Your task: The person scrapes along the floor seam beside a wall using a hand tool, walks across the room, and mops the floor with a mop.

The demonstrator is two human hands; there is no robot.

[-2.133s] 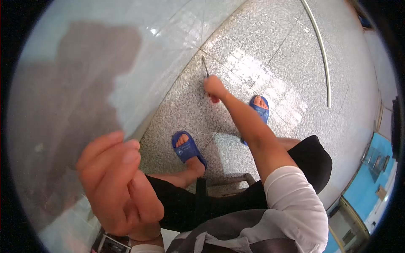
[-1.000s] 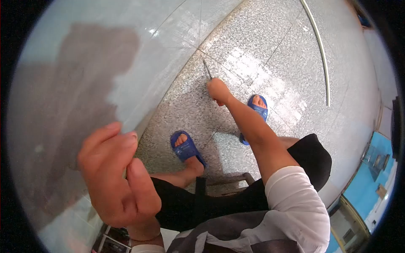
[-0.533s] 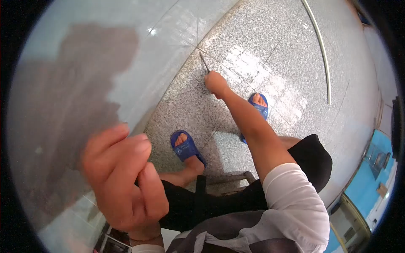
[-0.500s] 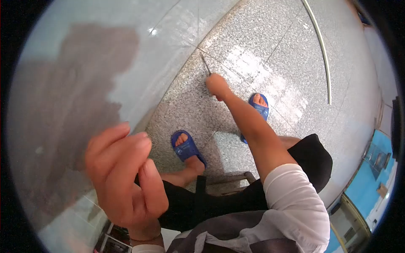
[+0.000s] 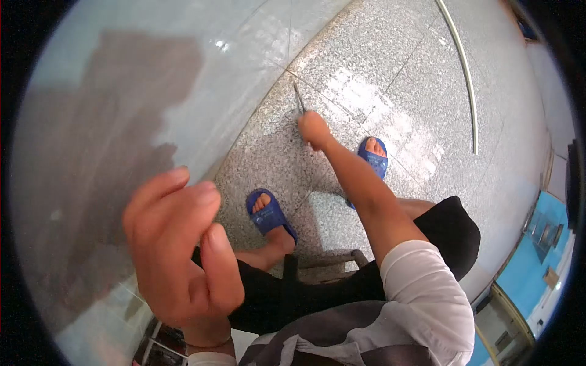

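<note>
A smooth pale-grey wall [image 5: 226, 116] bears a broad dark shadow at far left. Before it hangs the left hand [image 5: 174, 256], fingers curled and thumb near them — whether it holds anything, I cannot tell. Speckled grey stone floor [image 5: 247, 161] follows, with a blue plastic slide sandal [image 5: 269, 213]. A slim dark metal tool [image 5: 298, 97], tip near the wall's foot, sits gripped in the right hand [image 5: 314, 130] — the forearm partly screens the second blue sandal [image 5: 377, 163]. Rightward lie a long curved white tube [image 5: 468, 82] and a bright-blue surface [image 5: 519, 277].
</note>
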